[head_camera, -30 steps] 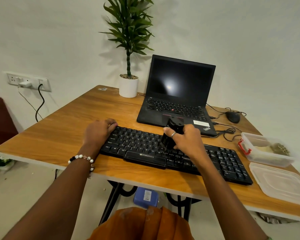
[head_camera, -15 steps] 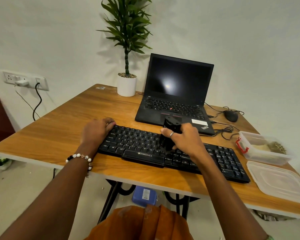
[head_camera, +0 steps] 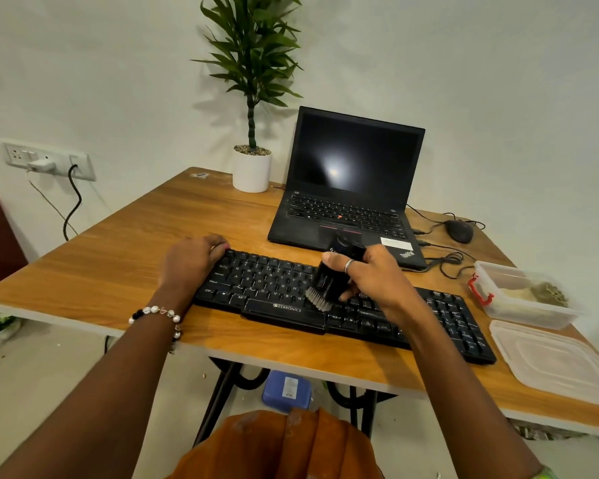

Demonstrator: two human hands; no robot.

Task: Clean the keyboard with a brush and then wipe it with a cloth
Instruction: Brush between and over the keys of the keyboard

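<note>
A black keyboard (head_camera: 277, 288) lies across the front of the wooden table (head_camera: 118, 264). My right hand (head_camera: 377, 278) grips a black brush (head_camera: 329, 281) upright over the keyboard's middle, its grey bristles touching the keys just right of the space bar. My left hand (head_camera: 191, 261) rests on the keyboard's far left corner, fingers curled over its edge. A pale cloth seems to lie inside the open plastic container (head_camera: 519, 299) at the right; its shape is unclear.
An open black laptop (head_camera: 350, 181) stands behind the keyboard, a potted plant (head_camera: 251, 167) to its left, a mouse (head_camera: 459, 231) and cables to its right. The container's lid (head_camera: 550, 357) lies at the table's front right corner.
The brush has tilted and slid toward the keyboard's front row, so its bristles now show. My left hand stays on the left corner.
</note>
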